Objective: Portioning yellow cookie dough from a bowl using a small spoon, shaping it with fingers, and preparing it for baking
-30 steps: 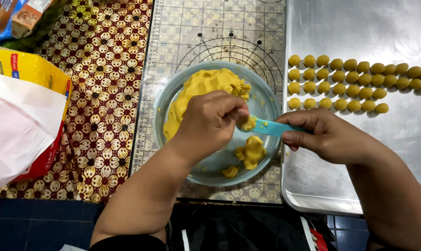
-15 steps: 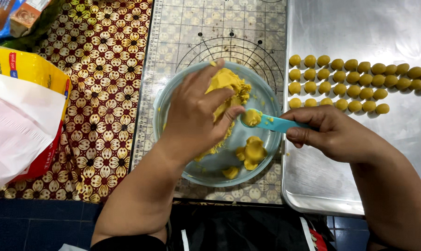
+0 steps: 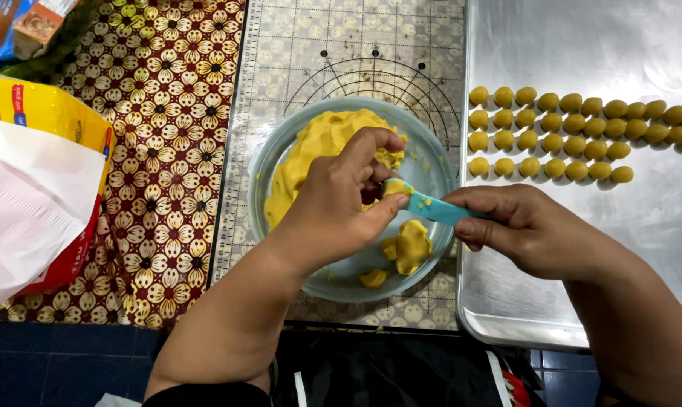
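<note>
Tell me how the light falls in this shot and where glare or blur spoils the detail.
Head view: light is even and soft; the metal tray shows broad pale glare across its top, with small shadows beside the dough balls. The left hand, right hand, teal spoon and glass bowl are sharp, without motion blur. The bottom edge under the table falls into dark shadow.
</note>
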